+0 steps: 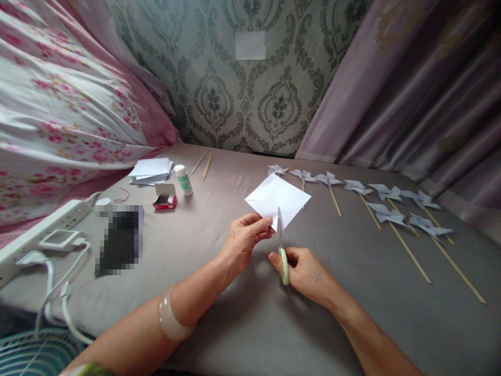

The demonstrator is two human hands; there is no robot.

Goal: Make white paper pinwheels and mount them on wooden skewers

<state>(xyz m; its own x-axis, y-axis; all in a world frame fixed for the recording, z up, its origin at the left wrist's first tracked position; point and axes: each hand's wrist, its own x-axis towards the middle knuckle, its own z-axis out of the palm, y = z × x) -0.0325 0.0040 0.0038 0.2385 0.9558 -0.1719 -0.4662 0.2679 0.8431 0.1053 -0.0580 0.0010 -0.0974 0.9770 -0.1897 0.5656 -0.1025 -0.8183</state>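
Observation:
A white square of paper (278,196) is held up cornerwise above the table, pinched near its lower left edge by my left hand (246,235). In my right hand (307,271) is a pair of scissors (284,266) with pale green handles, my fingers closed round them. The blades point away from me and lie at the paper's near corner, reaching toward its middle. Beyond and to the right, several white paper pinwheels (356,187) on wooden sticks lie in rows.
At the back left are a stack of paper (152,171), a glue bottle (183,180), a small red box (165,198) and loose wooden sticks (207,166). A power strip (72,216) with white cables runs along the left edge, near a blurred-out dark object (120,240).

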